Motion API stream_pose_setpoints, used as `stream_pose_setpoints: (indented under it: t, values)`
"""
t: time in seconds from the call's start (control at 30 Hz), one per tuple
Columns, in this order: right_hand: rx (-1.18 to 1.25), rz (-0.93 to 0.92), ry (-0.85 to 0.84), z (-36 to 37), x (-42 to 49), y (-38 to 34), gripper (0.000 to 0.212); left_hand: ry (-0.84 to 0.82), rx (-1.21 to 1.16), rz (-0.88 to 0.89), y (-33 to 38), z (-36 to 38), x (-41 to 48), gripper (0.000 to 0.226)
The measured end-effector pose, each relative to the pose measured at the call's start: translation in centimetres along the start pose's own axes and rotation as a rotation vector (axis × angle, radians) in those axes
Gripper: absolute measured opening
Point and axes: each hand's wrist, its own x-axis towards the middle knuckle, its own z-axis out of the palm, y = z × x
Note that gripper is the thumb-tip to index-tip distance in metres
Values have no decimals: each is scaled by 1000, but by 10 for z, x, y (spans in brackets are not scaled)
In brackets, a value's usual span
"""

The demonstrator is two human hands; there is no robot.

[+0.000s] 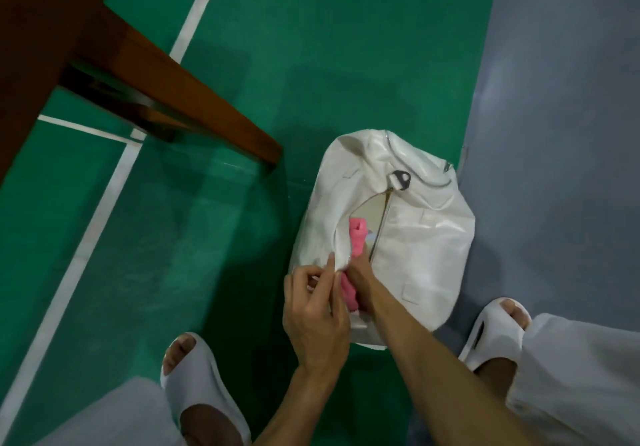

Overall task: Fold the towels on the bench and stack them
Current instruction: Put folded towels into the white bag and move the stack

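The left hand [317, 314] pinches the opening edge of the white bag [426, 237] in a narrow grip. The pink towel [358, 237] sits just beyond it, half inside, and I cannot tell whether the right hand [362, 281] holds it. Best to spread the opening, then draw the towel straight out, clear of the zip.

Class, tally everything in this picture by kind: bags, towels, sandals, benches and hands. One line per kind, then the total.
white bag: 1
pink towel: 1
white sandals: 2
wooden bench: 1
left hand, right hand: 2
Total: 7
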Motion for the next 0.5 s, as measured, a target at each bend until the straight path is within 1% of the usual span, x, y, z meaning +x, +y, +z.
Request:
stream_pose_setpoints:
  t: [0.03,0.07,0.13,0.17,0.2,0.23,0.3,0.33,0.37,0.4,0.43,0.47,0.5]
  values:
    - [8,12,10,8,-14,-6,37,-20,18,36,-1,-1,-2,23]
    - [27,40,-47,9,-20,-4,21,-46,34,75,-2,-2,-4,26]
    - [67,142,-89,1,-17,10,6,-105,60,102,-7,-1,-8,30]
    - [106,167,-77,-1,-16,14,9,-132,74,83,-10,0,-11,30]
    - [163,195,-55,0,-11,18,31,-158,88,50,-13,0,-13,31]
    - [216,231,-50,3,-13,19,45,-183,92,23,-16,-1,-14,34]
    - [222,292,53,12,-10,23,39,-195,80,23,-20,-4,-4,38]
    - [213,295,54,20,-13,19,43,-181,86,42,-22,-5,5,39]
    - [221,277,45,26,-14,16,55,-172,104,53,-24,-6,17,42]
    - [249,249,-4,28,-10,17,68,-202,132,60,-26,-5,29,50]
    - [280,232,-16,29,-6,17,79,-285,181,85,-29,-3,39,60]
    - [299,215,-27,27,-7,16,82,-396,253,134,-33,2,45,69]
    - [343,217,-45,25,-6,17,76,-495,334,198,-39,7,46,76]
